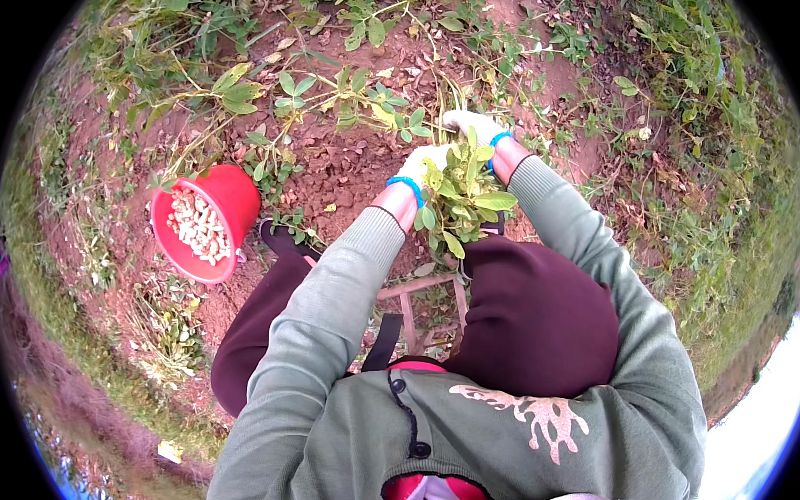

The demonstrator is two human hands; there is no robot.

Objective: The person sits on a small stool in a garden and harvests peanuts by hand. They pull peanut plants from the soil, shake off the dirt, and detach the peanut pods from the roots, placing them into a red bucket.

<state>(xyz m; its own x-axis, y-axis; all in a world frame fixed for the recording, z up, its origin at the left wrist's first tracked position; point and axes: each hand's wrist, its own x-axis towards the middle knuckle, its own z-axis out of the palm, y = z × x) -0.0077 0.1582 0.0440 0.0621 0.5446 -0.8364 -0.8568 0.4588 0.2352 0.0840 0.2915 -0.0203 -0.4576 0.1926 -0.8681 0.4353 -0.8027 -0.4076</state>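
Note:
My left hand (424,162), in a white glove with a blue cuff, grips a leafy peanut plant (469,198) just in front of my knees. The leaves hang toward me and partly cover the glove. Slightly farther out, my right hand (478,126), gloved the same way, closes on the plant's pale stems (448,96); its fingertips are mostly hidden. Left of my legs, a red bucket (242,193) leans on its side with its mouth toward me. Many peanuts in their shells (198,226) lie inside it.
A low wooden stool frame (407,316) shows between my legs. Peanut vines (237,97) sprawl over the reddish soil (340,172), some touching the bucket's rim. Pulled plants (172,344) lie behind the bucket, and dense greenery (721,122) stands at the right.

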